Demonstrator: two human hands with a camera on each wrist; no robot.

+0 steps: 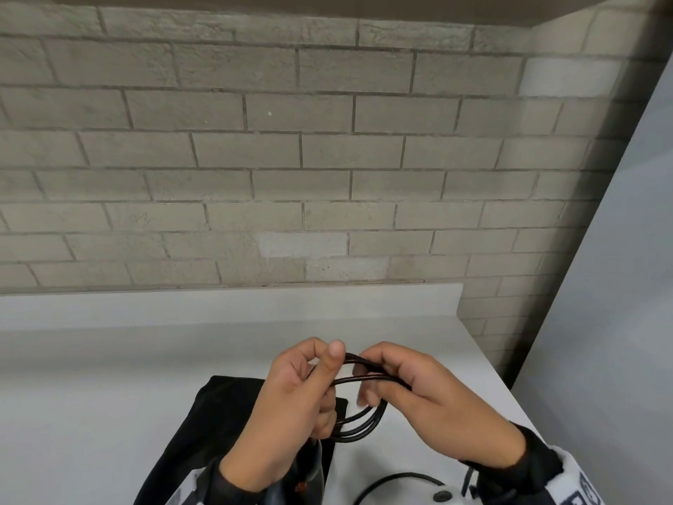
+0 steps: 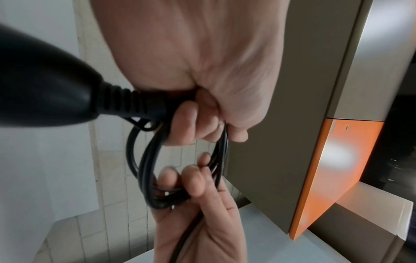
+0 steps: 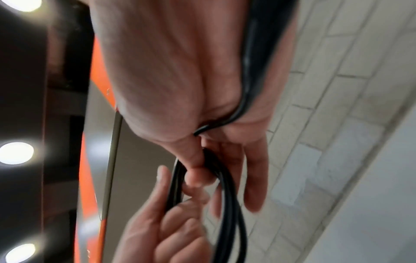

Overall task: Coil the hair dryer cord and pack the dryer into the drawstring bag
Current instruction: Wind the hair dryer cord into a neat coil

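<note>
Both hands curl round the cord (image 1: 358, 430) coil: left hand (image 1: 291, 406), right hand (image 1: 433, 402). Head cam shows black bag (image 1: 222, 413) on counter (image 1: 91, 377); L wrist cam alone shows dryer (image 2: 45, 92) handle end.

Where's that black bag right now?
In the head view, the black bag lies flat on the white counter, low and left of centre, directly under the left hand gripping the coiled cord.

A pale brick wall (image 1: 291, 151) rises behind a white counter (image 1: 109, 377), with perhaps an orange cabinet panel (image 2: 333, 170) nearby
</note>
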